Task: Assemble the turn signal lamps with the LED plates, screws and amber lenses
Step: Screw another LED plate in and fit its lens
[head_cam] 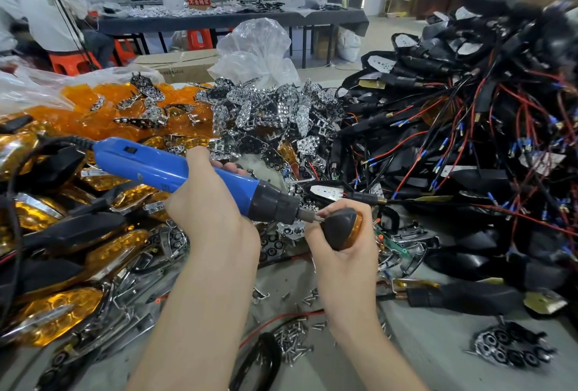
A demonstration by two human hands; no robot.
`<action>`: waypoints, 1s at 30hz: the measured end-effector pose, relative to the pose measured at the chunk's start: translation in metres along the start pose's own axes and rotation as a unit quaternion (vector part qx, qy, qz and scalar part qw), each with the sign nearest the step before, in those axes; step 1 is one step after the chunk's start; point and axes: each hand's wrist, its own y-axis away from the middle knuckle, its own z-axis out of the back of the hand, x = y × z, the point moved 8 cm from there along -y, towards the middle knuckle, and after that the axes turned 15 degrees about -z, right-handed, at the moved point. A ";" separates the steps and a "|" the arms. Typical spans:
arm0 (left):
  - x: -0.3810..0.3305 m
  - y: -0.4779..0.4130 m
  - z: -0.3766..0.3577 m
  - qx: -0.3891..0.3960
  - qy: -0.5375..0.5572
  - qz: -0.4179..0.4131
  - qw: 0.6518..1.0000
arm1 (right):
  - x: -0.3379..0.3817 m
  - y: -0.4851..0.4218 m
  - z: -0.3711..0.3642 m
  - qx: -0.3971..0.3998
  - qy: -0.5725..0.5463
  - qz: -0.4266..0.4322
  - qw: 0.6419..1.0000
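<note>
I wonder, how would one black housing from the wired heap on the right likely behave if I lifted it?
Its red and black wires look thin and floppy, and they cross its neighbours, so it would probably snag and drag others. The housings seem rigid moulded shells, likely light.

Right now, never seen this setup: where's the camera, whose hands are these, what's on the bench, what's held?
There is no robot here. A single camera worn on a person's head looks forward and down at their two bare hands. The left hand grips a blue electric screwdriver. The right hand holds a lamp, a black shell with an amber lens, and the screwdriver's bit meets its back. On the bench lie amber lenses at the far left, amber-fronted lamps at the near left, and shiny plates in the middle. Wired black shells are heaped on the right, and loose screws lie between the forearms.
</note>
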 end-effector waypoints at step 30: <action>-0.029 0.020 0.037 0.256 -0.230 0.087 0.935 | 0.067 0.048 -0.086 0.086 0.172 0.166 0.967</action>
